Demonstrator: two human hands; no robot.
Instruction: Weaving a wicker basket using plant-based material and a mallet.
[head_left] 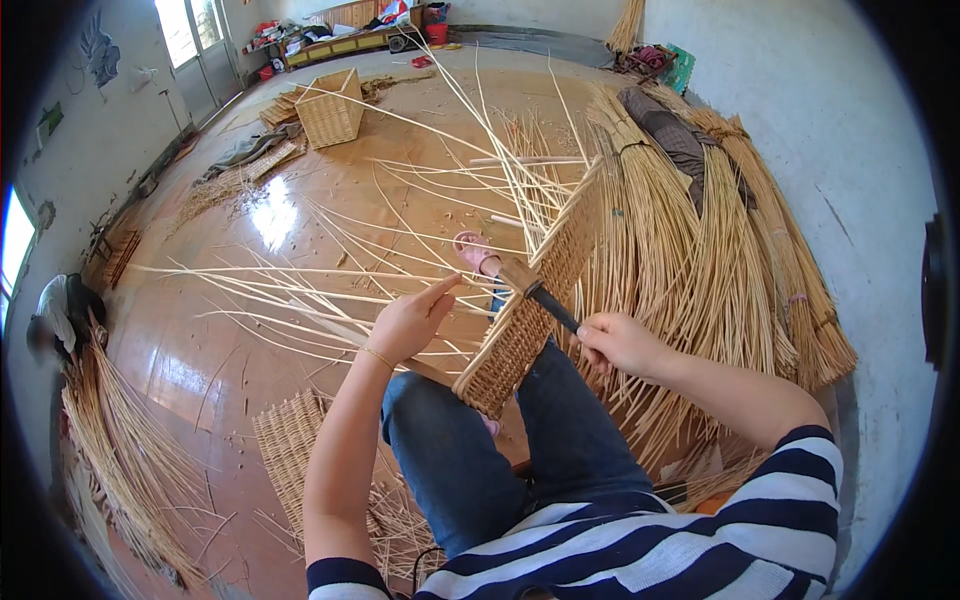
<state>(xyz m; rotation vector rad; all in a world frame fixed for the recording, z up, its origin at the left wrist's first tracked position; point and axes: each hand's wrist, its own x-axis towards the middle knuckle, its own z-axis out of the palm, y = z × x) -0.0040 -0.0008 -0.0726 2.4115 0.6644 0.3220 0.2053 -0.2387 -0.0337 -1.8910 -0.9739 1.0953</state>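
Observation:
A woven wicker panel (545, 290) stands on edge across my knees, with long pale willow rods (330, 292) sticking out to its left. My right hand (622, 345) is closed on the dark end of a tool (556, 307) made of a black bar and a wooden part. This wooden part lies over the panel's upper edge. On the other side, my left hand (412, 318) is over the loose rods, index finger stretched toward the tool and no object visible in its grasp. Whether its other fingers touch a rod is unclear.
Large bundles of rods (650, 230) lie at the right, with a dark cloth (665, 130) on them. A square wicker basket (330, 110) stands far left. Another woven piece (290, 450) lies by my left arm. A person (65, 315) bends over a rod bundle (120, 440) at left.

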